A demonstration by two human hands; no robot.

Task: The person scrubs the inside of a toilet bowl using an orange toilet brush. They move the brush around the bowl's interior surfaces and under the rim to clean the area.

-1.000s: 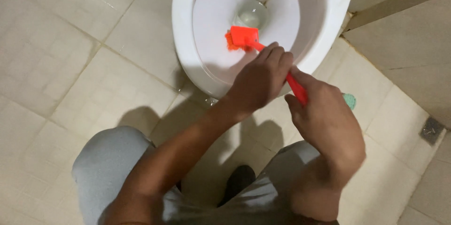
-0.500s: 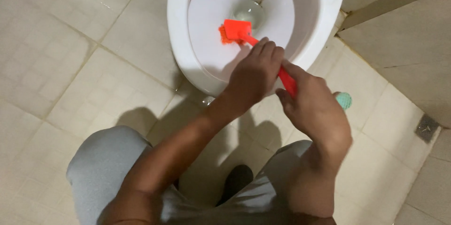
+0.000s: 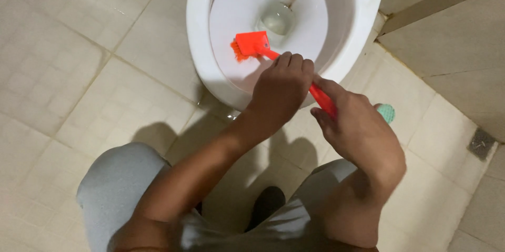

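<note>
A white toilet bowl (image 3: 205, 68) stands at the top of the head view, with water at its drain (image 3: 277, 19). Inside it, an orange-red brush (image 3: 250, 44) presses its bristles against the bowl's near wall. My left hand (image 3: 279, 91) grips the brush's red handle close to the head. My right hand (image 3: 357, 133) holds the same handle farther back, and the handle's green end (image 3: 386, 111) sticks out past it. Both forearms reach forward over my knees in grey shorts (image 3: 118, 183).
Beige floor tiles (image 3: 73, 62) surround the toilet. A small floor drain (image 3: 480, 142) sits at the right. A tiled wall base (image 3: 447, 36) rises at the upper right. A dark foot (image 3: 267, 205) shows between my knees. Wet drops lie beside the bowl's foot.
The view has shifted, so the bowl and the hands sit a little differently in frame. The brush head has moved slightly along the near wall of the bowl. Both hands keep their grip.
</note>
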